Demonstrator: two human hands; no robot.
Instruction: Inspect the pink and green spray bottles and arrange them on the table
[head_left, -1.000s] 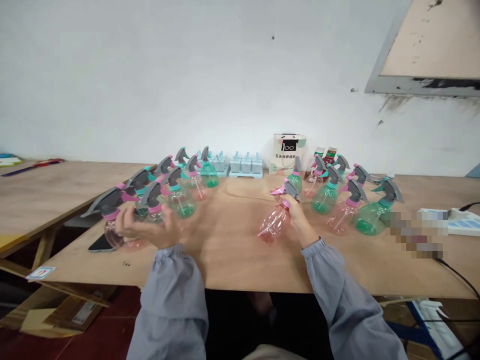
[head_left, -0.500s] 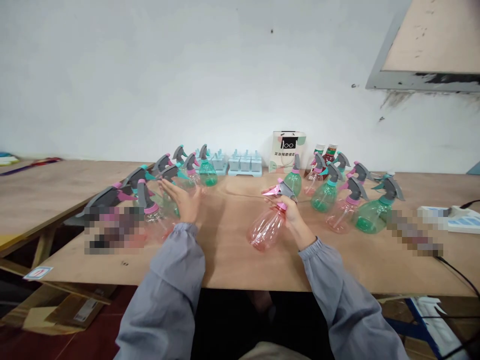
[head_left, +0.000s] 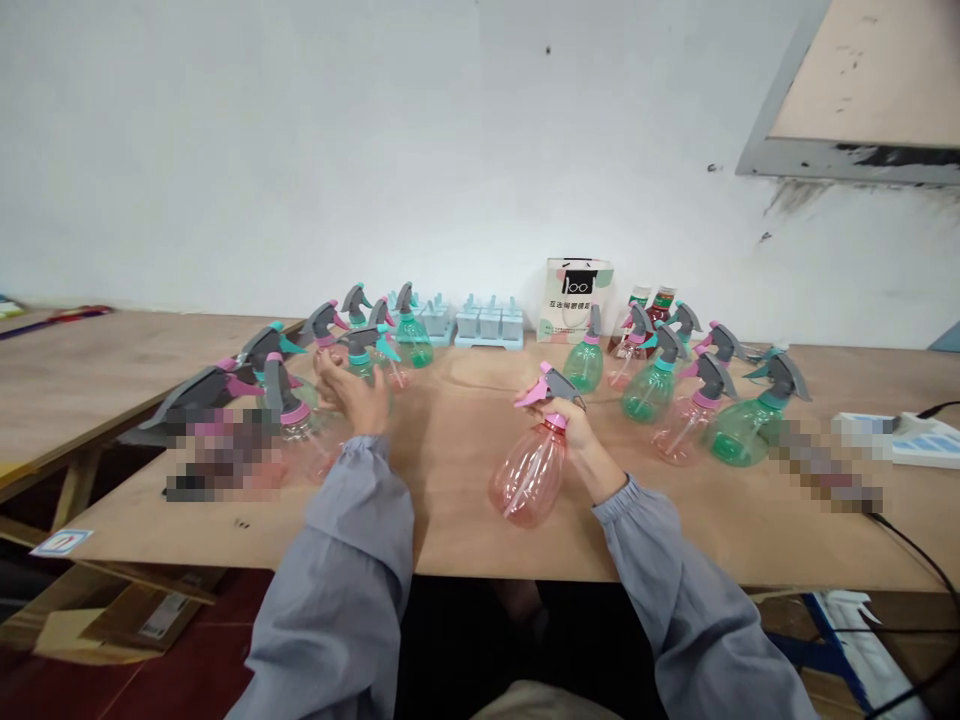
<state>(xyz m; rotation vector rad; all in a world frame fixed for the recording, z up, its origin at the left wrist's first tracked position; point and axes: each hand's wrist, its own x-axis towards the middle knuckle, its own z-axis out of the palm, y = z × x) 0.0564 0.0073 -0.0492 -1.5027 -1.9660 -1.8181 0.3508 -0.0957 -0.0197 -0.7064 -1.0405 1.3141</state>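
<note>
Pink spray bottle (head_left: 529,475) tilts over the middle of the table (head_left: 450,520), its neck clasped by the right hand (head_left: 576,425), probably because that narrow part holds more securely than the rounded body. The left hand (head_left: 361,395) curls beside a teal-collared spray bottle (head_left: 363,344); whether its fingers grip anything, I cannot tell.

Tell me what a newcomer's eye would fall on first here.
Probably the pink spray bottle, held tilted by its neck in the right hand near the middle of the table. Next, the left hand, close to a teal-triggered spray bottle within the left-hand group. Behind them, near the wall, the box printed with glasses stands out.
</note>
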